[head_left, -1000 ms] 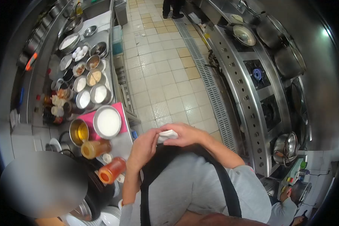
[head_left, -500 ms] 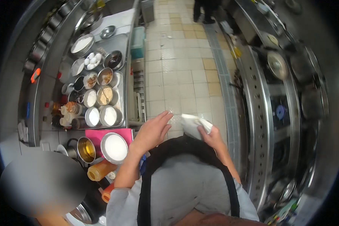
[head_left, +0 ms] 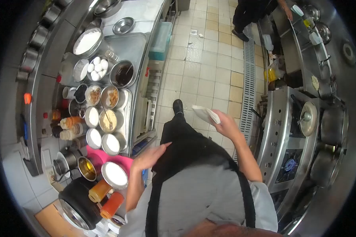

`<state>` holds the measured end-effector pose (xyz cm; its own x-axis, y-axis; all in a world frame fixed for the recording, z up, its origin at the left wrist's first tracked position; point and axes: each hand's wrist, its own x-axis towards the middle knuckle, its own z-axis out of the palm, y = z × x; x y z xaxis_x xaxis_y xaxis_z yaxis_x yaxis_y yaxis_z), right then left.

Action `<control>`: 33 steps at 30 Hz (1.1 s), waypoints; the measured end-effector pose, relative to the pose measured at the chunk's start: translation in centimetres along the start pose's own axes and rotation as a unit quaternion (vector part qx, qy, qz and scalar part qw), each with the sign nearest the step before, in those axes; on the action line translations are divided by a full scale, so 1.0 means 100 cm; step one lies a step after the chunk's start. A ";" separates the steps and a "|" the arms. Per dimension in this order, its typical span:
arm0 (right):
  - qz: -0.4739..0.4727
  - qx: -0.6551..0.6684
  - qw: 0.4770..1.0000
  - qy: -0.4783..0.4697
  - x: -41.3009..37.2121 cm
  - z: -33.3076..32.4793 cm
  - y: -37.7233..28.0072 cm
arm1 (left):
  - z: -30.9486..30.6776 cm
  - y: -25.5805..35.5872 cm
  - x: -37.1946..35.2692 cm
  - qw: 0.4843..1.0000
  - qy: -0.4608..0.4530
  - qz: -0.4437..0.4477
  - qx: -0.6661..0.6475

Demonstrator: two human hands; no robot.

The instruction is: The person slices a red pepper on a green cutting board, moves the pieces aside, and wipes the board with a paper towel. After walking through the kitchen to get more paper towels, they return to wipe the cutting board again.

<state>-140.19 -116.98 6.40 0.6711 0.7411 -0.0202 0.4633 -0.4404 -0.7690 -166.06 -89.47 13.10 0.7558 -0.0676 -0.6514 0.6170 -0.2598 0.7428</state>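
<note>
My right hand (head_left: 226, 123) is closed on a folded white cloth (head_left: 205, 115), held out in front of my apron; whether it is cloth or paper is hard to tell. My left hand (head_left: 151, 157) hangs beside my left thigh, fingers stretched out and holding nothing. To its left stands a bowl of white powder (head_left: 115, 175) on a pink sheet (head_left: 125, 161). My dark shoe (head_left: 178, 106) shows on the floor, one leg forward.
On the left counter are a metal tray (head_left: 133, 44), a bowl of eggs (head_left: 97, 68), a pan of yellow liquid (head_left: 87, 168), an orange squeeze bottle (head_left: 112, 205) and a black cooker (head_left: 83, 201). A stove with a lit burner (head_left: 290, 164) lines the right. Another person (head_left: 249, 17) stands ahead.
My body has stepped forward along the aisle. My left hand has dropped toward my thigh. The white cloth stays in my right hand. The other person appears nearer, and the stove shows a flame.
</note>
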 end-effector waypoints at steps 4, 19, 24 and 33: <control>0.033 0.006 0.999 0.014 0.065 -0.010 0.000 | -0.083 0.016 0.067 0.977 -0.001 0.094 -0.193; 0.176 -0.013 0.935 0.306 0.201 -0.099 0.068 | -0.277 0.235 0.314 0.913 0.240 0.275 0.181; 0.174 0.091 0.897 0.397 0.238 -0.128 0.149 | -0.295 0.294 0.404 0.889 0.236 0.317 0.232; 0.148 0.191 0.922 0.303 0.435 -0.240 0.279 | -0.370 0.300 0.464 0.843 0.486 0.101 0.206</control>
<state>-84.18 -109.15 -0.58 0.9890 0.1476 0.0068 0.0486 -0.2816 -0.9583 -104.32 -64.76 10.90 0.7825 0.6191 0.0662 0.4769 -0.6644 0.5755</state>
